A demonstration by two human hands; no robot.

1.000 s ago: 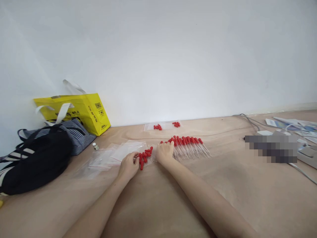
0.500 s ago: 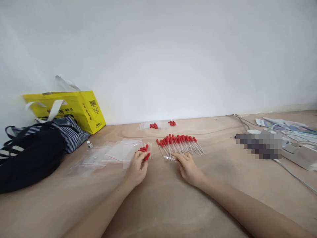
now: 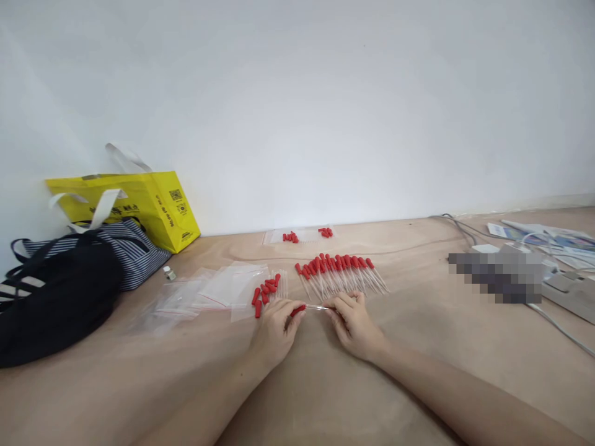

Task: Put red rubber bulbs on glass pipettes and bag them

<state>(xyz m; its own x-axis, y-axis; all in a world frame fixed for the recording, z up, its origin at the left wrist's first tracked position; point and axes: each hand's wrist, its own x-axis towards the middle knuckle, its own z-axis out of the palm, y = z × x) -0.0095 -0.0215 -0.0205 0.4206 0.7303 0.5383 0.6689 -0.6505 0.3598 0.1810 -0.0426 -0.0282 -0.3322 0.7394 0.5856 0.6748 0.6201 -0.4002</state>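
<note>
Your left hand (image 3: 277,327) pinches red bulb (image 3: 298,310); your right hand (image 3: 354,324) holds clear tube (image 3: 317,307). Red-topped droppers (image 3: 338,272) lie toward far edge of table (image 3: 297,390).

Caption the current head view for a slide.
Left hand holds a red bulb against a glass tube in the right hand, below a row of red-capped droppers.

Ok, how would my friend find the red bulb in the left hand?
On the wooden table, look just in front of the fan of red-topped droppers. There the left hand pinches the red bulb, lined up with a clear tube that the right hand holds. No other bulb is between fingers.
</note>
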